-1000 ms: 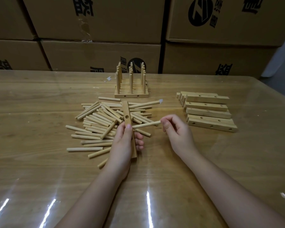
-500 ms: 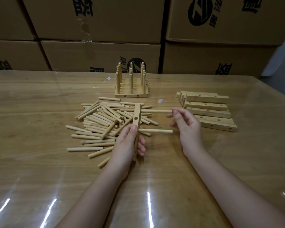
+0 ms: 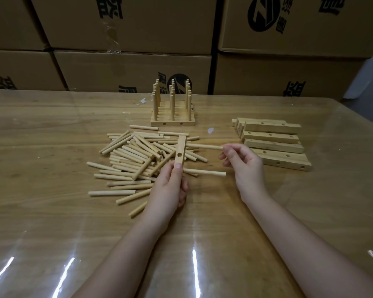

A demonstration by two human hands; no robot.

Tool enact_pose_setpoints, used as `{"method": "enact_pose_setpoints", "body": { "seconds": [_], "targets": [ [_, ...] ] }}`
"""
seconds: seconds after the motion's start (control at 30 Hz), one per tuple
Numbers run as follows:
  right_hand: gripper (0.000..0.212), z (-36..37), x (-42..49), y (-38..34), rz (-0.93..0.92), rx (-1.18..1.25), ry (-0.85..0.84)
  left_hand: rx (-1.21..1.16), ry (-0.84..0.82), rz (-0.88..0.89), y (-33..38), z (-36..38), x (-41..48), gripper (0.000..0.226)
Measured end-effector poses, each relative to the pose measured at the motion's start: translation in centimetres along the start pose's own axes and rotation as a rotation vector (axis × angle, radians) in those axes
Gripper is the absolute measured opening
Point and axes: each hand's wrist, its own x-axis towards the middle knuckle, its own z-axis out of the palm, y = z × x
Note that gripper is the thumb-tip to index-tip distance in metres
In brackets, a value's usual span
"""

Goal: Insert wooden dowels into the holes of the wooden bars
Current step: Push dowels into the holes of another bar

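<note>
My left hand [image 3: 168, 190] grips the lower part of a wooden bar [image 3: 180, 147], which stands tilted over the pile of loose dowels [image 3: 129, 162]. One dowel [image 3: 209, 173] sticks out to the right from the bar's lower hole. A second dowel [image 3: 205, 146] reaches the bar near its top, and my right hand [image 3: 243, 166] pinches its right end. The bar's middle hole [image 3: 179, 155] shows with nothing in it.
A set of bars with upright dowels [image 3: 172, 122] stands behind the pile. Several plain bars [image 3: 271, 137] are stacked at the right. Cardboard boxes [image 3: 127, 67] wall off the far edge of the glossy wooden table [image 3: 52, 211].
The right hand let go of the lower dowel, now stuck in the bar, and moved up holding a second dowel at the bar's top. The bar swung from leaning left to leaning slightly right.
</note>
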Motion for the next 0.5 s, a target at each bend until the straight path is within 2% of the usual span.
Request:
{"method": "enact_pose_setpoints", "body": {
  "seconds": [0.37,0.5],
  "targets": [
    [0.013,0.08,0.03,0.11,-0.025,-0.030,-0.011,0.059,-0.011,-0.004,-0.16,-0.06,-0.02,0.026],
    [0.030,0.26,0.07,0.09,0.008,0.044,-0.014,-0.095,-0.042,-0.046,0.11,-0.38,-0.08,0.031]
  ]
}}
